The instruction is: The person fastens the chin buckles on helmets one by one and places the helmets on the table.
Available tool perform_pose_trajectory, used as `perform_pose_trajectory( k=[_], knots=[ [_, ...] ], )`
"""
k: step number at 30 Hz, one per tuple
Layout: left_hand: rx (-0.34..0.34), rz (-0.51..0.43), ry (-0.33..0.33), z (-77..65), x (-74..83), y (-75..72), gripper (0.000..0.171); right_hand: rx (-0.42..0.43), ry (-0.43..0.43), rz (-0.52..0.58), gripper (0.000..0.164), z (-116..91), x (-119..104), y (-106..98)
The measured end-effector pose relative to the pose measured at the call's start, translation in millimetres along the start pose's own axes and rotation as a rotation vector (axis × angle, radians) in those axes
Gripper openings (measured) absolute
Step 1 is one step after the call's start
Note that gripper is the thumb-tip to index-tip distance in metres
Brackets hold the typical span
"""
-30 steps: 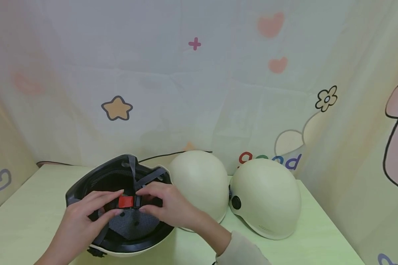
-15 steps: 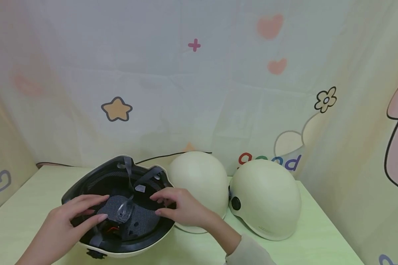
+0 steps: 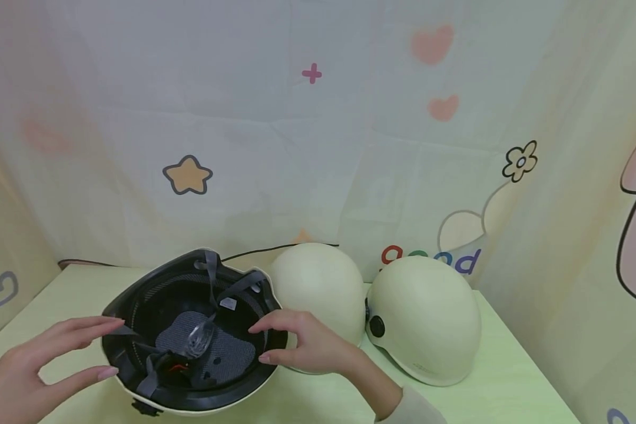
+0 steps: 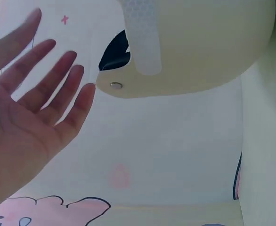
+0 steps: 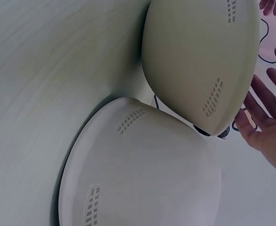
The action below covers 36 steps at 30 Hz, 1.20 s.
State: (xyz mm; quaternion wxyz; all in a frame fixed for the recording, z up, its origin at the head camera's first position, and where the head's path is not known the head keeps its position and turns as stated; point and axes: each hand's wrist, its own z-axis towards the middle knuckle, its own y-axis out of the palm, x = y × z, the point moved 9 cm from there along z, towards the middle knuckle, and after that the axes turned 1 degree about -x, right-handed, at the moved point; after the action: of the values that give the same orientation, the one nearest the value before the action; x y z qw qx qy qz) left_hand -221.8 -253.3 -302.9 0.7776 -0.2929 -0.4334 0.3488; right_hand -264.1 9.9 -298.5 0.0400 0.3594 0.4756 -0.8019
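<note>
An upturned cream helmet [image 3: 212, 403] leans with its black lining facing me in the head view. Grey straps [image 3: 237, 285] hang inside it, and a bit of red buckle [image 3: 179, 367] lies low in the lining beside a clear plastic piece [image 3: 199, 340]. My left hand [image 3: 42, 366] is off the helmet's left rim, fingers and thumb spread, holding nothing. In the left wrist view its fingers stretch out beside the helmet's shell [image 4: 199, 56]. My right hand [image 3: 308, 344] overlaps the right rim, fingers loosely bent; the right wrist view has its fingertips right at the shell's edge.
Two more cream helmets stand dome up to the right: a middle one [image 3: 318, 282] close behind my right hand and a right one [image 3: 429, 318] with a black round fitting. A pale table [image 3: 509, 383] lies under them, with a printed cloth [image 3: 244, 118] behind.
Both hands have let go of the red buckle, which dropped into the helmet. My left hand has moved left, away from the lining; my right hand has drawn right to the rim.
</note>
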Motion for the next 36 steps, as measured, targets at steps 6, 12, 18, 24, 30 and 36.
perform_pose_trajectory(
  k=[6, 12, 18, 24, 30, 36],
  knots=[
    [-0.209, -0.053, 0.200, -6.9, 12.6, 28.0, 0.052, 0.051, -0.038, -0.099, 0.033, -3.8, 0.5, -4.8],
    [-0.374, -0.201, 0.369, -7.9, 22.5, 46.8, 0.040, 0.056, -0.069, -0.136, 0.033, -9.7, 6.6, -5.3],
    [-0.357, -0.251, 0.392, -6.5, 23.5, 47.4, 0.030, 0.052, -0.039, -0.125, 0.034, -13.3, 12.7, -5.8],
    [-0.218, -0.099, 0.277, -6.4, 5.4, 33.7, 0.034, 0.060, 0.019, -0.115, 0.034, -13.5, 18.6, -8.1],
    [-0.008, 0.144, 0.093, -9.9, -22.9, 8.7, 0.040, 0.113, 0.049, -0.108, 0.037, -13.5, 21.5, -13.2],
    [0.008, 0.015, 0.008, -14.5, -37.1, -2.9, 0.038, 0.179, 0.053, -0.057, 0.040, -11.5, 19.9, -23.4]
  ],
)
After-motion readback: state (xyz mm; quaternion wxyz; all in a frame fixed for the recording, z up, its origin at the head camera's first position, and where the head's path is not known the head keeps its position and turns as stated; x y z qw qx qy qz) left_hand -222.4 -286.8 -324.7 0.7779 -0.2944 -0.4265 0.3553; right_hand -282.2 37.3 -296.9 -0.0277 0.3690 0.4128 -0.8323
